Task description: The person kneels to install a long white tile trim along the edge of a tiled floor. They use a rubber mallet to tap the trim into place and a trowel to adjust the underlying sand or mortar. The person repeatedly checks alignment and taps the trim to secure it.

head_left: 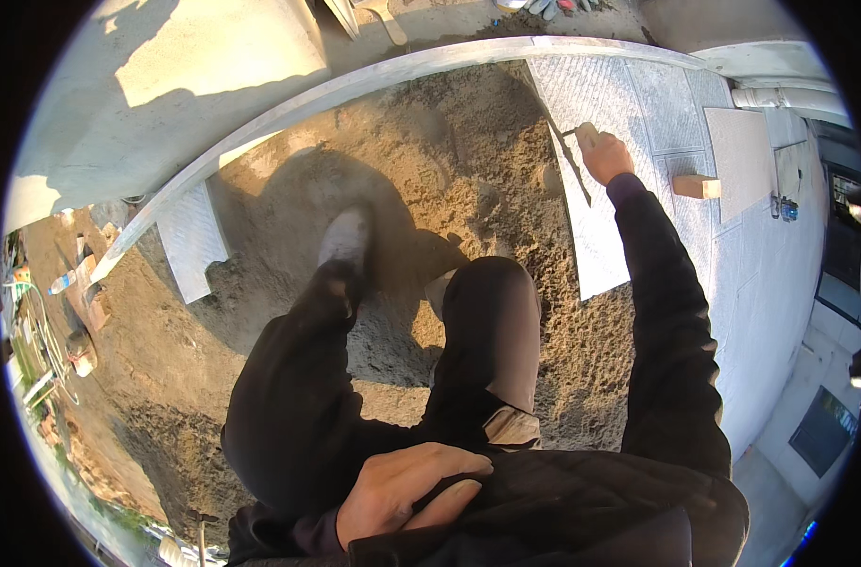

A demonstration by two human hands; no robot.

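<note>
My right hand (608, 157) is closed round the pale handle of a trowel (574, 168), reached out to the far right. The trowel's dark, thin blade is seen nearly edge-on over the edge of a light grey textured tile (591, 227). Whether the blade touches the tile I cannot tell. My left hand (407, 487) lies on my lap against the dark jacket, fingers stretched out and holding nothing. Damp, lumpy mortar or sand (487, 142) spreads beside the tile edge and around my legs.
A straight pale edging strip (355, 87) bounds the bed at the far side. Right of the tile stands a small wooden block (697, 186) on laid tiles. A cut tile piece (192, 236) lies at left. A bottle (62, 283) and hose (48, 354) lie further left.
</note>
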